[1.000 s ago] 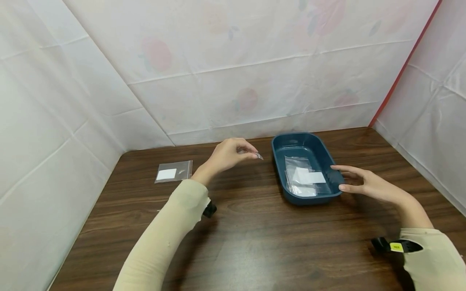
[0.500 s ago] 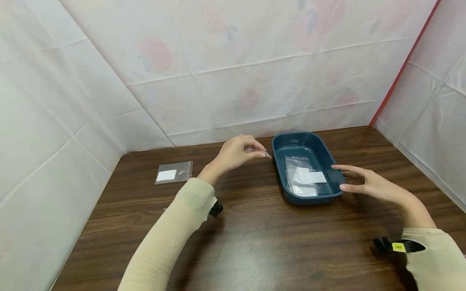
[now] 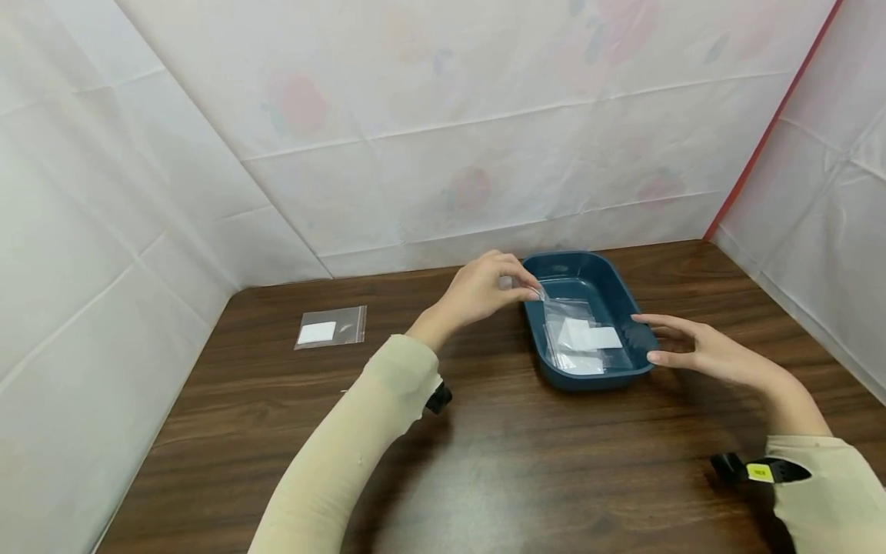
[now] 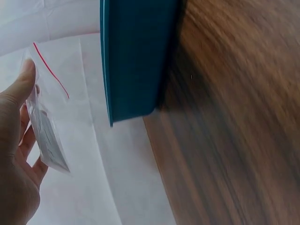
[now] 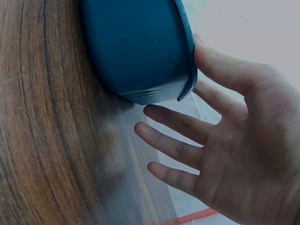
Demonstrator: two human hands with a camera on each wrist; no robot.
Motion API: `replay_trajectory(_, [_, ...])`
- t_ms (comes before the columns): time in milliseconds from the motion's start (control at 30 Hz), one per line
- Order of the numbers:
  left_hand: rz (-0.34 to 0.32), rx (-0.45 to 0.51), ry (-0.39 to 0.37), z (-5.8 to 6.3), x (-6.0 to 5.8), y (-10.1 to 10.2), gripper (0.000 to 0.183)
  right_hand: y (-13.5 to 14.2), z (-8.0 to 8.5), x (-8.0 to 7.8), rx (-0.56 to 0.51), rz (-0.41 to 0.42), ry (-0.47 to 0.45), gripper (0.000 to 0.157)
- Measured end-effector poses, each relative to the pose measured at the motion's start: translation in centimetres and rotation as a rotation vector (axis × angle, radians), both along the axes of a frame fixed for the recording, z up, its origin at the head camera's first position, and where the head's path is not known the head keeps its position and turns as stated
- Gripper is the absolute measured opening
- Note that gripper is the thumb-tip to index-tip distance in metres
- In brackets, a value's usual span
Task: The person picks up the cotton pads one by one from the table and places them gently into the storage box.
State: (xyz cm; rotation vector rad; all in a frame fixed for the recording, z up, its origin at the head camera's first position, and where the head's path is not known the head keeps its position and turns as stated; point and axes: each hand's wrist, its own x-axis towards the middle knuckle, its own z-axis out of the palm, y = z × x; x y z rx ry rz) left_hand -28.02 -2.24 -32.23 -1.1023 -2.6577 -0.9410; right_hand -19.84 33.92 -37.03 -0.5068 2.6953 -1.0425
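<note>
In the head view my left hand [image 3: 487, 288] reaches over the left rim of a dark blue plastic tray [image 3: 536, 338]. It pinches a clear zip bag [image 4: 49, 136] by thumb and fingers; the left wrist view shows the bag's red seal line and a pale flat piece inside. Several similar zip bags [image 3: 571, 312] with white cards lie overlapping in the tray. At the tray's right end, my right hand [image 3: 720, 354] rests its thumb on the rim. Its fingers [image 5: 173, 119] are spread and fairly straight beside the tray wall in the right wrist view.
Another zip bag [image 3: 349, 323] with a white card lies flat on the wooden table [image 3: 540, 469], left of my left hand. White printed sheeting [image 3: 415, 138] stands behind the table and along both sides.
My left hand has moved right with the zip bag, from beside the tray to over its left rim. The right hand stays at the tray's right end.
</note>
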Motion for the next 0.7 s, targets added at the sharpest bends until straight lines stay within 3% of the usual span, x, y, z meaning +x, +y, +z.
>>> replay_trajectory(367, [-0.071, -0.019, 0.042, -0.5, 0.4, 2.8, 0.018, 0.1, 0.1, 0.0, 0.002, -0.004, -0.011, 0.062])
replay_trajectory(700, [-0.100, -0.058, 0.033, -0.7, 0.6, 4.1, 0.019, 0.0, 0.0, -0.2, 0.009, -0.012, -0.020, 0.062])
